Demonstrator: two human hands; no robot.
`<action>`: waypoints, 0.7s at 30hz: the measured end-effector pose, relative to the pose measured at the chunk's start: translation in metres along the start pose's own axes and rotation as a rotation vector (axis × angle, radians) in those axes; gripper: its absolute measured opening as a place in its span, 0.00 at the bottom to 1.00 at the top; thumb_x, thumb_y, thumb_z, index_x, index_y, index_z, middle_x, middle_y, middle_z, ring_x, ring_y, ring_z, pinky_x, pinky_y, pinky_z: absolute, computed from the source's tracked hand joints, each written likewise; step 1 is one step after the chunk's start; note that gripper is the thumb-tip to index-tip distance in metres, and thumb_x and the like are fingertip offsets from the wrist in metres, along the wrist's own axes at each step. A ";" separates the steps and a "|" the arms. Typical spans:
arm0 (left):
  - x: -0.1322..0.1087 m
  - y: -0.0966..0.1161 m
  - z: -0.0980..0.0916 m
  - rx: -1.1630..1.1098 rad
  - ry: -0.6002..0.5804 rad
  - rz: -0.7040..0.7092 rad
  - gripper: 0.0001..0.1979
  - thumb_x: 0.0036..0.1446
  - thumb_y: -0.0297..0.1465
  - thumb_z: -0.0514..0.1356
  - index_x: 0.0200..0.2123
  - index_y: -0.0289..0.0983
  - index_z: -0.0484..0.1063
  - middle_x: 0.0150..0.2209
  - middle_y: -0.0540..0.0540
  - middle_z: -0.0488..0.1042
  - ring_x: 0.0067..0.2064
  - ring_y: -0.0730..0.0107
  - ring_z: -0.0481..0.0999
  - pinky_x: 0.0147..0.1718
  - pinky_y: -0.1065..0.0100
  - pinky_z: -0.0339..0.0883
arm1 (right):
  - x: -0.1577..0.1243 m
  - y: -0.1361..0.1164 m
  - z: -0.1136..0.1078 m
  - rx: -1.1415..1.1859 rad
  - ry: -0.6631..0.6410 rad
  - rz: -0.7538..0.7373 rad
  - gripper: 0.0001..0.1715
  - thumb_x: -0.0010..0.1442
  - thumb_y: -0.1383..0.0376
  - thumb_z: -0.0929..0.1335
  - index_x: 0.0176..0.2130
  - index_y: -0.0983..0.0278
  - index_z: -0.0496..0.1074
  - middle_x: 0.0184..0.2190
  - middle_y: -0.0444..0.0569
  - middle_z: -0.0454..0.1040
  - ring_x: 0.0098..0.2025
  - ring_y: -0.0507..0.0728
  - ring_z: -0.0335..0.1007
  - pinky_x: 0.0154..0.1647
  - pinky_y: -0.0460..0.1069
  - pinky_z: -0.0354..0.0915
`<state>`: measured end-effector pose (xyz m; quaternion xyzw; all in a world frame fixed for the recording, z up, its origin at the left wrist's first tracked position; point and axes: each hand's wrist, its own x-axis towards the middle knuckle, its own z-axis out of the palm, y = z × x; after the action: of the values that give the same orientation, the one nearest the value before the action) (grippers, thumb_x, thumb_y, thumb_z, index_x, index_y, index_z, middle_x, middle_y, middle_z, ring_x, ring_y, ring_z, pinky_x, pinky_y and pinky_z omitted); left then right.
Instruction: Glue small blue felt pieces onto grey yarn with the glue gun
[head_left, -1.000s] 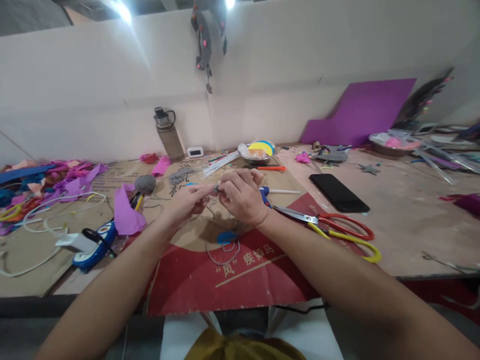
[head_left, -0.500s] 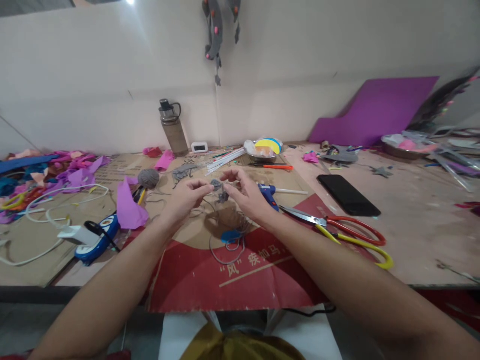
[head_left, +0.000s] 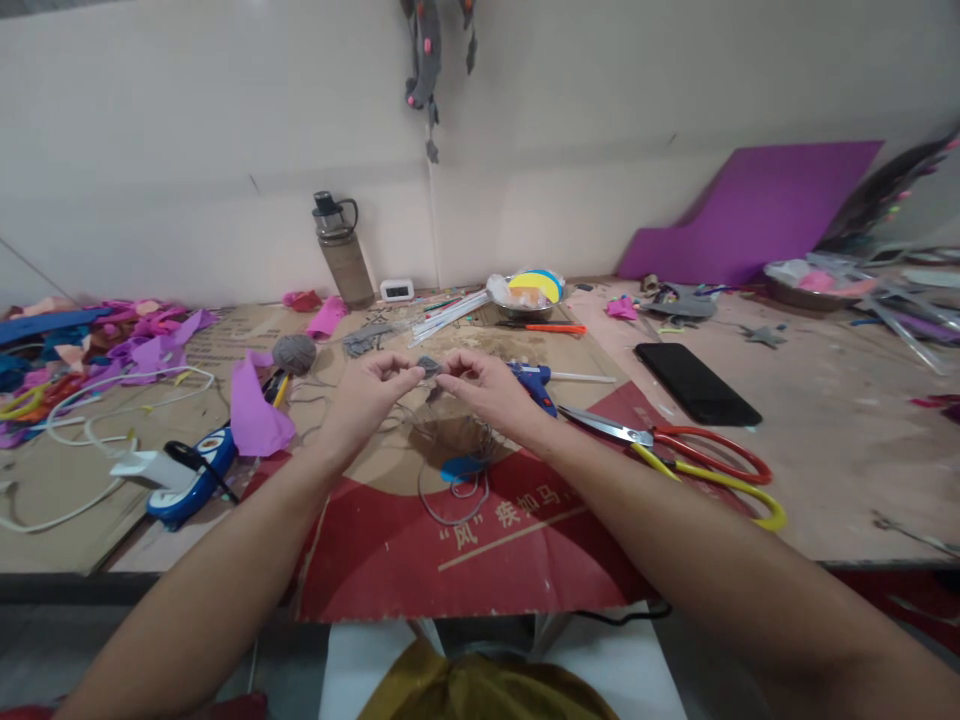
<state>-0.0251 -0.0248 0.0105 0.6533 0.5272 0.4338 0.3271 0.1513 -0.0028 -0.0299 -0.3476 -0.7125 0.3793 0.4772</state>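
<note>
Both my hands are raised above a red and brown cardboard sheet [head_left: 480, 560] and meet over its middle. My left hand [head_left: 371, 395] and my right hand [head_left: 487, 388] each pinch one side of a small grey felt piece [head_left: 430, 366] held between their fingertips. Thin grey yarn hangs down from the piece to a loop of yarn [head_left: 454, 495] lying on the cardboard beside a small blue scrap [head_left: 459, 468]. A grey yarn ball [head_left: 294, 353] lies to the left of my left hand.
A blue glue gun [head_left: 534, 380] and red and yellow scissors [head_left: 697, 470] lie right of my hands, a black phone [head_left: 696, 384] farther right. A water bottle [head_left: 341, 250] and a metal bowl [head_left: 525, 295] stand at the back. Purple paper scraps [head_left: 150, 350] and white cable [head_left: 112, 420] fill the left.
My hands have drawn slightly apart and turned the grey piece, the right hand opening from a closed grip into a fingertip pinch. The view has shifted a little.
</note>
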 end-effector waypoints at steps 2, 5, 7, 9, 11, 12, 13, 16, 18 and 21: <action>-0.001 0.001 0.000 0.053 -0.001 0.023 0.10 0.50 0.38 0.63 0.27 0.36 0.74 0.20 0.53 0.64 0.21 0.78 0.56 0.22 0.70 0.47 | 0.000 0.001 -0.001 -0.053 0.056 -0.004 0.06 0.56 0.63 0.65 0.29 0.61 0.65 0.30 0.45 0.67 0.35 0.54 0.63 0.40 0.51 0.61; -0.001 0.002 0.000 0.102 0.011 0.049 0.11 0.50 0.39 0.62 0.28 0.36 0.74 0.21 0.53 0.64 0.22 0.77 0.56 0.22 0.70 0.46 | -0.001 -0.001 -0.001 -0.165 0.159 -0.057 0.04 0.54 0.67 0.64 0.28 0.61 0.64 0.33 0.47 0.69 0.39 0.55 0.64 0.43 0.52 0.60; -0.002 0.002 0.001 0.097 0.017 0.027 0.11 0.51 0.39 0.62 0.28 0.35 0.73 0.20 0.53 0.63 0.21 0.78 0.55 0.21 0.70 0.46 | -0.003 -0.004 -0.001 -0.228 0.190 -0.113 0.04 0.54 0.69 0.64 0.28 0.61 0.63 0.34 0.47 0.71 0.41 0.56 0.64 0.46 0.53 0.59; -0.001 0.001 0.002 0.051 0.021 -0.002 0.11 0.50 0.38 0.62 0.28 0.35 0.72 0.19 0.54 0.61 0.20 0.79 0.54 0.21 0.71 0.45 | -0.004 -0.007 0.000 -0.267 0.200 -0.140 0.05 0.53 0.70 0.64 0.28 0.61 0.63 0.33 0.46 0.72 0.41 0.56 0.64 0.47 0.53 0.59; -0.001 -0.001 0.003 -0.022 0.009 -0.026 0.10 0.49 0.37 0.62 0.28 0.35 0.72 0.18 0.55 0.60 0.19 0.80 0.52 0.20 0.72 0.44 | -0.005 -0.009 0.000 -0.277 0.202 -0.121 0.04 0.53 0.70 0.64 0.27 0.61 0.63 0.31 0.45 0.72 0.39 0.55 0.65 0.46 0.53 0.59; 0.000 -0.003 0.003 -0.064 0.001 -0.039 0.10 0.49 0.37 0.62 0.28 0.35 0.71 0.18 0.56 0.59 0.19 0.80 0.51 0.19 0.72 0.42 | -0.005 -0.009 0.000 -0.277 0.200 -0.107 0.04 0.53 0.69 0.64 0.27 0.61 0.63 0.30 0.45 0.71 0.38 0.55 0.65 0.45 0.52 0.59; 0.000 -0.003 0.004 -0.104 -0.005 -0.055 0.10 0.49 0.37 0.63 0.27 0.35 0.71 0.17 0.56 0.58 0.18 0.81 0.49 0.19 0.72 0.41 | -0.005 -0.009 0.000 -0.278 0.196 -0.097 0.04 0.53 0.69 0.64 0.27 0.61 0.63 0.30 0.45 0.71 0.38 0.55 0.65 0.44 0.52 0.60; 0.000 -0.004 0.005 -0.207 -0.019 -0.112 0.11 0.48 0.37 0.63 0.27 0.35 0.70 0.15 0.57 0.55 0.17 0.81 0.47 0.18 0.71 0.37 | -0.004 -0.008 0.000 -0.302 0.190 -0.099 0.04 0.52 0.69 0.64 0.27 0.61 0.63 0.29 0.45 0.71 0.37 0.55 0.65 0.44 0.52 0.60; -0.001 -0.002 0.007 -0.281 -0.034 -0.145 0.11 0.47 0.36 0.64 0.26 0.35 0.69 0.15 0.58 0.53 0.17 0.82 0.46 0.17 0.72 0.36 | -0.004 -0.007 0.000 -0.302 0.191 -0.100 0.04 0.52 0.69 0.64 0.27 0.61 0.63 0.30 0.45 0.71 0.38 0.55 0.66 0.44 0.52 0.60; -0.002 0.001 0.009 -0.388 -0.071 -0.197 0.11 0.45 0.35 0.65 0.26 0.35 0.68 0.15 0.59 0.53 0.17 0.82 0.45 0.17 0.73 0.36 | -0.004 -0.003 -0.001 -0.239 0.187 -0.071 0.03 0.52 0.68 0.64 0.27 0.61 0.63 0.29 0.45 0.71 0.36 0.54 0.66 0.43 0.52 0.60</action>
<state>-0.0169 -0.0267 0.0072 0.5382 0.4833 0.4699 0.5060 0.1526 -0.0076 -0.0283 -0.4105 -0.7166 0.2408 0.5099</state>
